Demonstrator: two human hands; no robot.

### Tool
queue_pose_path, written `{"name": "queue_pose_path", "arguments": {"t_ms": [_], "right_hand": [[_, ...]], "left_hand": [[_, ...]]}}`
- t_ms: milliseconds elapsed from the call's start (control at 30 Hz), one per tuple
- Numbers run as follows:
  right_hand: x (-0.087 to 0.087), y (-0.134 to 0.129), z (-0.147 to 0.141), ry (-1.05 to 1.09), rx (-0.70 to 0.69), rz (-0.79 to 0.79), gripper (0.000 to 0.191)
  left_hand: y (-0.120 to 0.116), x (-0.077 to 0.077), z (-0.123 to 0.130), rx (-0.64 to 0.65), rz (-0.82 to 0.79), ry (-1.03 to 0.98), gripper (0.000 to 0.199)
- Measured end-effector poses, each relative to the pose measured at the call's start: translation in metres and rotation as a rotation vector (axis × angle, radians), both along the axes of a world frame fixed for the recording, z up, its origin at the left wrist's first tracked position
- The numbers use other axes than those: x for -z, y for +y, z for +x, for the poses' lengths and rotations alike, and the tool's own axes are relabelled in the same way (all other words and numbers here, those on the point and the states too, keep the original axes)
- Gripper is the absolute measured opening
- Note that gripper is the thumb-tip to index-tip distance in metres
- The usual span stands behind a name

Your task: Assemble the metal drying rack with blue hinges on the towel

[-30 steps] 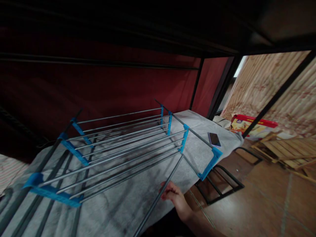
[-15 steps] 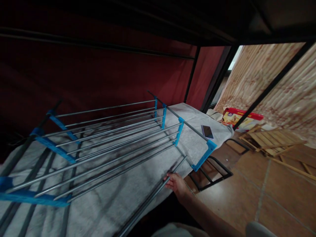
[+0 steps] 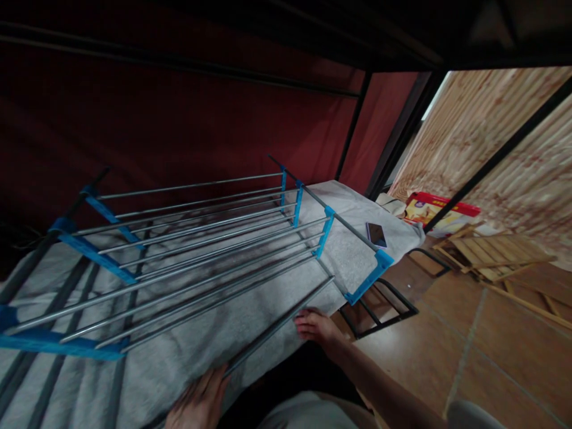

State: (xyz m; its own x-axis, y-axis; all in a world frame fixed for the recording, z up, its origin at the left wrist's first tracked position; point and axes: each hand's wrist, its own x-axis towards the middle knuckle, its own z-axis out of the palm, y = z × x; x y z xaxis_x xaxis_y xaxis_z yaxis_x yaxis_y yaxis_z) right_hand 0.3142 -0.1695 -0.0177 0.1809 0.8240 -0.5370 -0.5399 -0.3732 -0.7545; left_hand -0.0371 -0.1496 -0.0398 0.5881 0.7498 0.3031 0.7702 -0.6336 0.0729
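Observation:
A grey metal tube [image 3: 281,325] lies slantwise along the near edge of the bed. My left hand [image 3: 199,400], at the bottom, is closed over its lower part; the fingers partly hide the tube there. Just to the right of the tube is my right hand [image 3: 316,328], fingers stretched out and holding nothing. Beyond both hands stands a rack of metal rods [image 3: 214,229] with blue plastic brackets. One blue bracket [image 3: 370,279] forms the rack's near right corner, with an open gap between it and the nearest rods.
A grey-white sheet [image 3: 250,333] covers the bed under the rack. A phone [image 3: 376,235] lies on it at the right. Black bed-frame bars [image 3: 500,155] and an upper bunk surround the space. A folded wooden item [image 3: 500,256] and a red-yellow box [image 3: 440,211] are on the floor side.
My right hand has let go of the tube and opened beside it. My left hand has come into view on the tube's lower part. The tube now lies lower against the sheet.

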Motion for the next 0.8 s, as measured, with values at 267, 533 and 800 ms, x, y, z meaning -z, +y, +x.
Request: {"name": "queue_pose_path", "arguments": {"t_ms": [267, 533, 800], "right_hand": [[0.04, -0.048, 0.078, -0.638, 0.438, 0.02, 0.024], [0.031, -0.043, 0.117, -0.903, 0.313, 0.112, 0.041], [0.011, -0.035, 0.136, -1.101, 0.073, 0.005, 0.034]], "left_hand": [[0.034, -0.009, 0.022, -0.032, 0.089, -0.069, 0.044], [0.051, -0.015, 0.032, -0.076, 0.059, -0.059, 0.045], [0.056, -0.002, 0.0, -0.131, 0.024, -0.095, 0.041]]}}
